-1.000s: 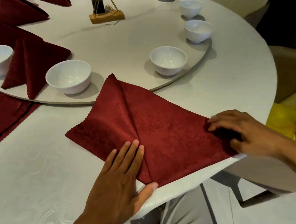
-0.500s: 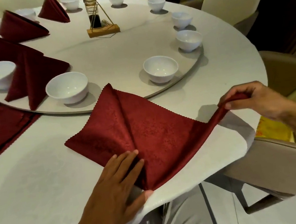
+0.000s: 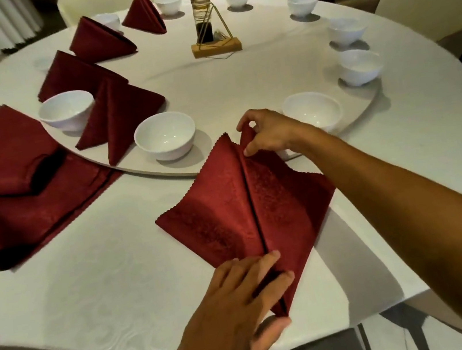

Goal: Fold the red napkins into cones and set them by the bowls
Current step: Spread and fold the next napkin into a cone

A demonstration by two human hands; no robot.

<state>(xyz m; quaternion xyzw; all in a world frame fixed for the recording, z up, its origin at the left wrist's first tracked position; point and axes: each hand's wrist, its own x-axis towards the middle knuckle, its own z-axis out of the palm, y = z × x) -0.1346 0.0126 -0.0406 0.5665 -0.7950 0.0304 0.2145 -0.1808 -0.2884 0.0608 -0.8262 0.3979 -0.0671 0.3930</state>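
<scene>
Napkin (image 3: 230,214) lies at the worktop's (image 3: 90,288) near edge, long crease running away from the person. Left hand (image 3: 238,303) presses its near tip, fingers together; right hand (image 3: 268,132) pinches the far corner.

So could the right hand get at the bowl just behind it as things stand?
Probably yes: the right hand sits just in front of that bowl with nothing between them, but its fingers are pinching the napkin corner and must let go first.
</scene>
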